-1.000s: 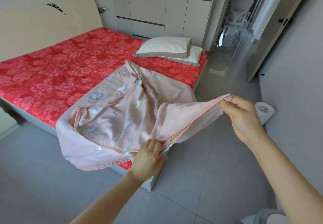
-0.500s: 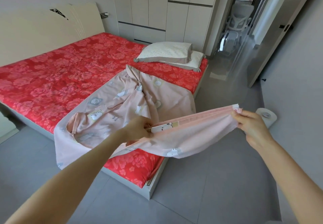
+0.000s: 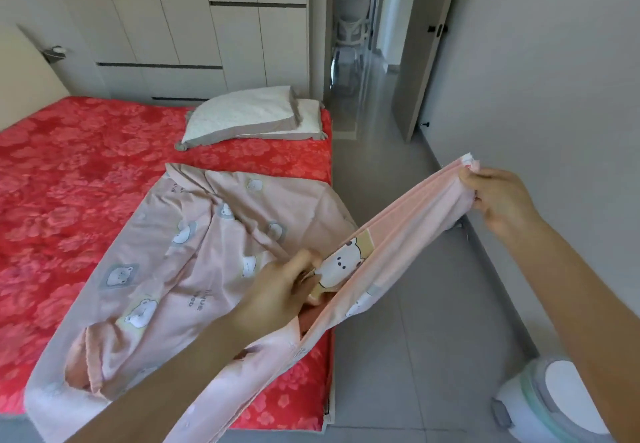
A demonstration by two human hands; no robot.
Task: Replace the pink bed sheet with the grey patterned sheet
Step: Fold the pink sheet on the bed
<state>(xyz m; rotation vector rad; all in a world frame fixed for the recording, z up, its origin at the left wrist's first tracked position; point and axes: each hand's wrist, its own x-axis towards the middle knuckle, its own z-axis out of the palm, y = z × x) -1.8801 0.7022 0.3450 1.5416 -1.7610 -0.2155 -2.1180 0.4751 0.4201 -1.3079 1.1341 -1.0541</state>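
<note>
"Pink bed sheet, where is it?"
"Bunched on the red mattress, left of our left hand; 1 edge stretches up to our right hand."
"Our fingers?"
"Both sets curl and pinch that edge, clamped on the fabric."

that pale pink bear-print sheet looks like soft matt cotton, the red floral quilted mattress cover slightly shiny, and the grey floor tiles smooth.

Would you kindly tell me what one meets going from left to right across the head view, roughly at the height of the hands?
Red floral mattress → pink bear-print sheet → left hand → right hand → grey wall.
</note>
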